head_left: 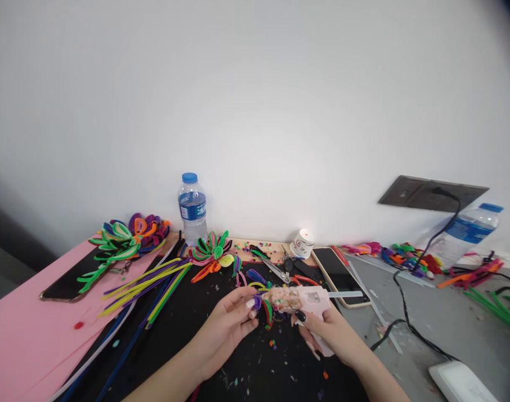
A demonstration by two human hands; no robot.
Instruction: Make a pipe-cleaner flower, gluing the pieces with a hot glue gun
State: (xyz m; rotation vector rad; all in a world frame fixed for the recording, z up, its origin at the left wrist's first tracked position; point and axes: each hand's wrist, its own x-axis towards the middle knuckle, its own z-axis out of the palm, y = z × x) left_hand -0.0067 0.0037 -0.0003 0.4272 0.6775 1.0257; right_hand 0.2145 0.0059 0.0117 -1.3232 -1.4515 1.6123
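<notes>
both hands meet near the mat's middle: right hand (322,326) grips the glue gun (300,301), left hand (233,315) pinches a half-built flower (263,307); finished flowers (210,254) lie far left, loose stems (154,282) unused.

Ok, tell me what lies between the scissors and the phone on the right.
In the head view, a small white cup tipped on its side lies between the scissors and the phone, toward the wall.

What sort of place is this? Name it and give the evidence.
Probably a craft worktable against a plain wall: loose pipe cleaners, finished pipe-cleaner flowers, and a pink glue gun in the right hand.
</notes>
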